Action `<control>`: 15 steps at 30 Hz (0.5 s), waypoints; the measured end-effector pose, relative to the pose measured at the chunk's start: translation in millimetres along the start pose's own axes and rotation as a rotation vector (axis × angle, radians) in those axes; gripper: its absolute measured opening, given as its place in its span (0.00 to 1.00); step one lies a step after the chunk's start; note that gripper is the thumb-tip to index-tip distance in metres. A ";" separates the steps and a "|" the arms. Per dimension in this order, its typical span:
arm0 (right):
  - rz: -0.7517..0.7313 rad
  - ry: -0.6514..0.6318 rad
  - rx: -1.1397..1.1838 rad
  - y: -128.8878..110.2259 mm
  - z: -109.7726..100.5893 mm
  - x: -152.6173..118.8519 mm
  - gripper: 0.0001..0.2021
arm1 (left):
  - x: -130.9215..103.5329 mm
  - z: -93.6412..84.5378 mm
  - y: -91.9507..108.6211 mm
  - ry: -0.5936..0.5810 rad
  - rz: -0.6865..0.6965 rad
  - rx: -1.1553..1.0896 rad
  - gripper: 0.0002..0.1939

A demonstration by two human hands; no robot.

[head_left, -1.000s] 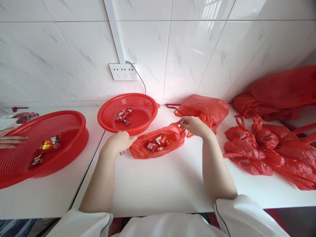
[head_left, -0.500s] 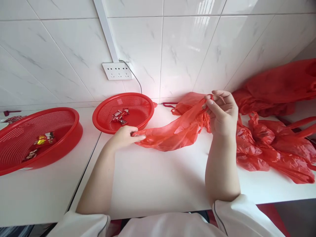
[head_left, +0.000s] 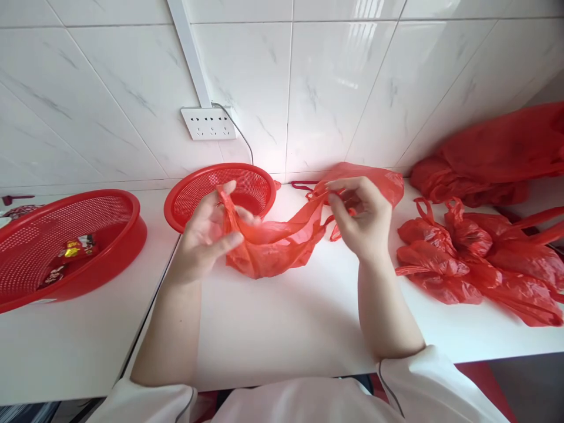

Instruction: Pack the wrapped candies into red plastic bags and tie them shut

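Observation:
A thin red plastic bag [head_left: 273, 252] hangs between my hands just above the table, its mouth spread and facing up. My left hand [head_left: 205, 235] holds its left side, the handle loop lying over the fingers and the thumb in front. At the opposite side my right hand [head_left: 363, 217] pinches the bag's edge between thumb and fingertips. Just behind my left hand stands a red perforated basket [head_left: 264, 176]; the hand hides most of its inside.
At the left, a second red basket [head_left: 127, 247] holds a few wrapped snacks [head_left: 79, 248]. Several filled red bags [head_left: 476, 258] lie on the right. Against the wall are another red bag [head_left: 379, 179] and a large red bundle [head_left: 497, 153]. A power socket [head_left: 209, 123] is on the tiled wall.
The bag was stretched sideways and is now pulled open. My left hand has turned palm inward at its handle. My right hand has moved left and lower, closer to the other hand.

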State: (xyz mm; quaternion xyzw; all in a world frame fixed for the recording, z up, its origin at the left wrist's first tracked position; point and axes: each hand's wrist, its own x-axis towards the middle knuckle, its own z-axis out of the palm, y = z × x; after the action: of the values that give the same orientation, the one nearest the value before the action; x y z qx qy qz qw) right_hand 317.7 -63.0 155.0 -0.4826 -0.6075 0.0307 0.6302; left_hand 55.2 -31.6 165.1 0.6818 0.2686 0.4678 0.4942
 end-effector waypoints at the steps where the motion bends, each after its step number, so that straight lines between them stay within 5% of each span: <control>1: 0.008 -0.086 0.077 -6.3 3.1 -3.7 0.04 | -3.2 6.8 2.8 -0.080 -0.065 0.014 0.40; 5: -0.035 -0.513 0.470 -28.5 10.3 -18.8 0.04 | -14.6 40.9 4.3 -0.304 -0.255 0.159 0.45; 7: -0.122 -0.652 0.587 -34.0 9.8 -21.3 0.04 | -16.6 54.1 0.7 -0.370 -0.267 0.222 0.25; 9: -0.193 -0.663 0.598 -34.7 7.3 -19.0 0.06 | -15.8 59.3 -2.2 -0.366 -0.279 0.223 0.12; 15: -0.171 -0.622 0.270 -19.5 8.8 -9.7 0.14 | -9.8 46.1 -1.3 -0.215 -0.366 0.078 0.21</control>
State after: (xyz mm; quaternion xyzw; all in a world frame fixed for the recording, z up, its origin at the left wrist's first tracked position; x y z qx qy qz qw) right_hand 297.5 -74.4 158.7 -0.3098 -0.7992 0.2035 0.4732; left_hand 92.9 -58.7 156.8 0.6864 0.3515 0.2841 0.5697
